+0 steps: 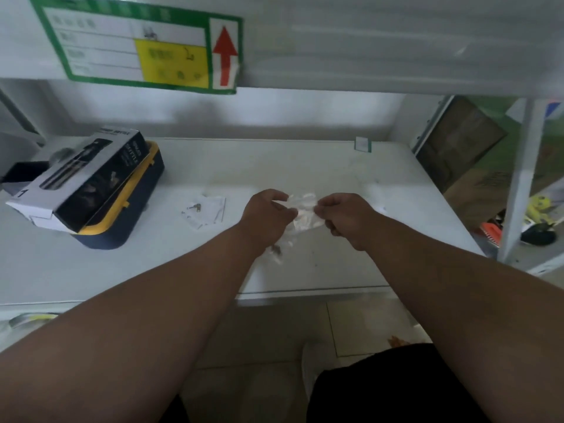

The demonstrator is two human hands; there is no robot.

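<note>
We've got a clear plastic bag (300,209) held up just above the white table (351,264), approx. mid-table. Our left hand (268,218) pinches its left edge, our right hand (345,216) pinches the right edge w/ curled fingers. Small packets (204,209) lie just left; a boxed item (82,178) sits further left.

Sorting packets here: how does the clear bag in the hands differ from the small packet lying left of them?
The clear bag is pinched between left hand and right hand; the small packet lies untouched on the table. The clear bag looks crumpled, the small packet flat. The small packet shows a metal piece; the clear bag's contents are blurred. Both are see-through plastic.
</note>
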